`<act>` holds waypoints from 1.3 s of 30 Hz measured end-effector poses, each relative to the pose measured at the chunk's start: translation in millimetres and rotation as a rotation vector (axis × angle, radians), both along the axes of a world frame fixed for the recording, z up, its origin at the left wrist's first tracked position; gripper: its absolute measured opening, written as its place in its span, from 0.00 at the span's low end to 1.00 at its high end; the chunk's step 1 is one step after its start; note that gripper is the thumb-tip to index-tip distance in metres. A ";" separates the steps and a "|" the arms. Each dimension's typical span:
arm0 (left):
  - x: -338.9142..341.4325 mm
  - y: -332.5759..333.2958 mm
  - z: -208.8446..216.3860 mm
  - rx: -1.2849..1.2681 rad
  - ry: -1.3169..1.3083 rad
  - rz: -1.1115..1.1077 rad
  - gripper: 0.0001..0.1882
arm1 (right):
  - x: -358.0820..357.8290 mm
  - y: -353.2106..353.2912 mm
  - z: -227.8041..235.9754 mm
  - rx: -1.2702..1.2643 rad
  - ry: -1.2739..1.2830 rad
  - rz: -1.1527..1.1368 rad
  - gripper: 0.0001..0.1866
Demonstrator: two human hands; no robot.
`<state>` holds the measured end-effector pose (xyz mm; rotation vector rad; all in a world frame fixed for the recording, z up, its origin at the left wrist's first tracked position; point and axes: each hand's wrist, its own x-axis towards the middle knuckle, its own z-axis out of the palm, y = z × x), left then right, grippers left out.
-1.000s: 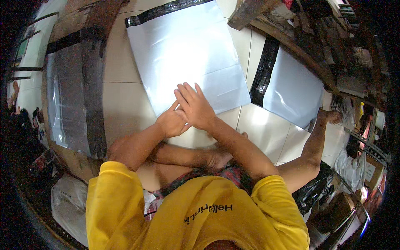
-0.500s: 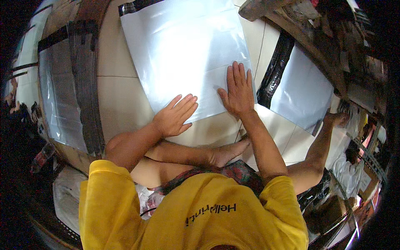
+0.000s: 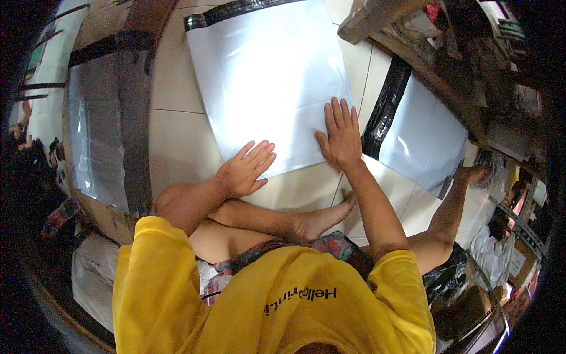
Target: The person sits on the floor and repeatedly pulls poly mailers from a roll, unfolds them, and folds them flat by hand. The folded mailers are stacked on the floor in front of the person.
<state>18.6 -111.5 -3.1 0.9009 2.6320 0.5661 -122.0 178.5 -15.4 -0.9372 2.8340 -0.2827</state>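
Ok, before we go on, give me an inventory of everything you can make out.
Central sheet: 1, white with black strip, on the floor
Right sheet: 1, white with black strip, right of it
Left sheet: 1, grey with black edges, far left
Tiled floor: 1, cream, middle
Wooden frame: 1, brown, upper right
White plastic: at least 1, lower right
Black plastic: at least 1, lower right
Pale plastic bag: 1, whitish, lower left
Dim clutter: uncountable, mixed, both sides
Shirt: 1, yellow, bottom
Left hand: 1, bare, over central sheet's near edge
Right hand: 1, bare, near its right corner
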 end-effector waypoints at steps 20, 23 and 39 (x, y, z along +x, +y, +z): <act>-41.8 21.5 4.3 -0.122 -0.342 -0.192 0.38 | 0.6 -118.1 38.3 -0.398 -0.397 0.846 0.33; -30.3 19.9 3.5 -0.092 -0.437 -0.102 0.38 | -0.1 -158.2 15.1 -0.424 -0.477 1.142 0.33; -26.5 21.9 -25.2 0.086 0.002 -0.125 0.40 | -189.9 -311.4 -16.4 -0.103 0.026 1.128 0.37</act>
